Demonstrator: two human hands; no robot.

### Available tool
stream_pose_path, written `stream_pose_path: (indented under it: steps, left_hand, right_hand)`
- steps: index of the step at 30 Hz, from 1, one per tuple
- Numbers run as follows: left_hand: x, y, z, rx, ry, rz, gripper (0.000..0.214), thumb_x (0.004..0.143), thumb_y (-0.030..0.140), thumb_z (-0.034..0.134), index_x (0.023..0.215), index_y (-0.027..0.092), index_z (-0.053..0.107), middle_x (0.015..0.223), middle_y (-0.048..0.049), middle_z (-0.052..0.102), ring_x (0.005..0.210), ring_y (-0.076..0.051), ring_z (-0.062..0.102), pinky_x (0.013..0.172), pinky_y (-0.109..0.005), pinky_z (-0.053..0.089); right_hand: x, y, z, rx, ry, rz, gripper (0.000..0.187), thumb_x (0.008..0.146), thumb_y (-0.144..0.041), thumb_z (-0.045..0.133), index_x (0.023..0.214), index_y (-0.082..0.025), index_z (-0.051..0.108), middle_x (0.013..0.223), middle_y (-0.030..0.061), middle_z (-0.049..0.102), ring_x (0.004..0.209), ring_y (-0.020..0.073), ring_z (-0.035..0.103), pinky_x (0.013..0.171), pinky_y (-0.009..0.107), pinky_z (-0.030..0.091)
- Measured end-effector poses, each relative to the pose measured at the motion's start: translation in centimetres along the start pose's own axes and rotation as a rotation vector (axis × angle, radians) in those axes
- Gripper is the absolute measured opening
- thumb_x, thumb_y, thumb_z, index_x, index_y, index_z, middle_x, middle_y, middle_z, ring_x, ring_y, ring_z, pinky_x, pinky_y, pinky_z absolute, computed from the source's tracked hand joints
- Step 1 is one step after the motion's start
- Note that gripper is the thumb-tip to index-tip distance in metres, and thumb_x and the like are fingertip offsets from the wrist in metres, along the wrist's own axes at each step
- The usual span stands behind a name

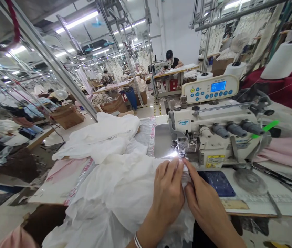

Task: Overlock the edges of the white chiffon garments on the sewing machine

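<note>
A white overlock sewing machine (187, 119) stands in front of me, its lamp shining on the presser foot area. White fabric (125, 186) spreads over the table's left side and hangs off the front, with its edge reaching up to the foot. My left hand (169, 186) lies on this fabric, fingers bent together and pressing it close to the foot. Beside it, my right hand (199, 193) pinches the fabric's right edge between thumb and fingers. Both sets of fingertips are just short of the needle area, whose exact contact with the cloth is hidden by glare.
More white fabric (102, 132) lies folded at the back left. A control panel (210, 89) tops the machine, with thread cones (285, 58) behind. A dark blue pad (219, 183) and a round grey disc (250, 181) lie at right. Another person (174, 62) sits farther back.
</note>
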State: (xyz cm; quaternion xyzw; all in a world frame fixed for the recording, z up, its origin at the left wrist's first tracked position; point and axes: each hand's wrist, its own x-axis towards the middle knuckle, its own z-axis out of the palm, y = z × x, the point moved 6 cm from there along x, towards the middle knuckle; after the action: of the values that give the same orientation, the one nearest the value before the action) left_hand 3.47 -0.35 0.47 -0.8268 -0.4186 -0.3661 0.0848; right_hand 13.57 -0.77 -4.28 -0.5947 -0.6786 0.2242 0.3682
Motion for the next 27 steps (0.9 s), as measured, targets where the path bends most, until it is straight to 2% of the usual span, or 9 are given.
stream_pose_path:
  steps: [3, 6, 8, 10, 12, 15, 21, 24, 27]
  left_hand:
    - [0.1, -0.1, 0.5, 0.015, -0.038, -0.014, 0.040, 0.089, 0.009, 0.042, 0.128, 0.011, 0.050, 0.127, -0.0136, 0.058, 0.112, -0.027, 0.050, 0.094, -0.047, 0.051]
    - [0.3, 0.0, 0.7, 0.021, -0.059, -0.033, 0.042, 0.087, 0.006, 0.041, 0.128, 0.008, 0.049, 0.128, -0.0139, 0.057, 0.115, -0.027, 0.048, 0.096, -0.046, 0.050]
    - [0.4, 0.0, 0.8, 0.017, -0.076, -0.049, 0.042, 0.086, 0.006, 0.041, 0.126, 0.008, 0.050, 0.129, -0.0135, 0.056, 0.117, -0.027, 0.047, 0.096, -0.044, 0.050]
    - [0.5, 0.0, 0.9, 0.022, -0.097, -0.050, 0.042, 0.085, 0.007, 0.042, 0.126, 0.008, 0.051, 0.130, -0.0133, 0.055, 0.117, -0.027, 0.046, 0.097, -0.044, 0.049]
    - [0.6, 0.1, 1.0, 0.050, -0.115, -0.038, 0.043, 0.083, 0.007, 0.044, 0.126, 0.006, 0.051, 0.131, -0.0144, 0.054, 0.117, -0.029, 0.046, 0.097, -0.045, 0.049]
    - [0.7, 0.1, 1.3, 0.095, -0.124, -0.021, 0.045, 0.080, 0.006, 0.045, 0.125, 0.004, 0.051, 0.131, -0.0166, 0.053, 0.117, -0.031, 0.046, 0.096, -0.047, 0.049]
    - [0.3, 0.4, 0.7, 0.062, -0.034, -0.023, 0.038, 0.084, 0.004, 0.041, 0.119, 0.007, 0.055, 0.131, -0.0180, 0.052, 0.120, -0.030, 0.046, 0.096, -0.046, 0.049]
    - [0.0, 0.9, 0.0, 0.112, 0.073, 0.020, 0.032, 0.085, 0.002, 0.043, 0.112, 0.008, 0.059, 0.117, -0.0171, 0.059, 0.107, -0.027, 0.052, 0.086, -0.043, 0.053]
    - [0.2, 0.8, 0.0, 0.128, 0.065, 0.047, 0.031, 0.086, 0.004, 0.043, 0.113, 0.006, 0.058, 0.103, -0.0151, 0.062, 0.096, -0.026, 0.055, 0.078, -0.042, 0.054]
  right_hand:
    - [0.1, 0.0, -0.8, 0.030, 0.092, 0.039, 0.049, 0.092, -0.023, 0.032, 0.139, -0.015, 0.040, 0.121, 0.0148, 0.065, 0.104, 0.0248, 0.067, 0.084, 0.038, 0.055]
    - [-0.5, 0.8, -0.5, 0.217, 0.193, 0.173, 0.038, 0.092, -0.035, 0.041, 0.126, -0.018, 0.044, 0.085, 0.0063, 0.067, 0.068, 0.0195, 0.067, 0.056, 0.027, 0.054]
    - [-1.2, 1.5, 0.4, 0.423, 0.238, 0.272, 0.037, 0.091, -0.044, 0.048, 0.119, -0.020, 0.043, 0.084, 0.0051, 0.065, 0.070, 0.0187, 0.065, 0.048, 0.022, 0.050]
    - [-1.8, 2.0, 1.6, 0.601, 0.229, 0.333, 0.041, 0.089, -0.050, 0.050, 0.116, -0.020, 0.045, 0.089, 0.0069, 0.066, 0.076, 0.0195, 0.064, 0.049, 0.020, 0.049]
    - [-2.2, 2.2, 2.6, 0.681, 0.170, 0.333, 0.039, 0.089, -0.053, 0.050, 0.109, -0.019, 0.053, 0.082, 0.0049, 0.066, 0.070, 0.0180, 0.062, 0.052, 0.021, 0.049]
    - [-2.5, 2.4, 2.6, 0.654, 0.122, 0.284, 0.035, 0.089, -0.052, 0.052, 0.089, -0.018, 0.061, 0.069, 0.0006, 0.061, 0.062, 0.0147, 0.054, 0.055, 0.021, 0.046]
    - [-3.1, 3.1, 1.5, 0.603, 0.152, 0.325, 0.032, 0.087, -0.049, 0.056, 0.083, -0.018, 0.063, 0.064, -0.0022, 0.059, 0.060, 0.0130, 0.051, 0.055, 0.018, 0.042]
    - [-3.1, 3.1, 1.3, 0.580, 0.171, 0.335, 0.032, 0.086, -0.050, 0.057, 0.083, -0.019, 0.064, 0.064, -0.0033, 0.058, 0.058, 0.0119, 0.049, 0.055, 0.018, 0.041]
    - [-2.8, 2.8, 1.0, 0.559, 0.191, 0.331, 0.032, 0.085, -0.050, 0.058, 0.078, -0.019, 0.064, 0.062, -0.0041, 0.057, 0.057, 0.0110, 0.047, 0.055, 0.018, 0.039]
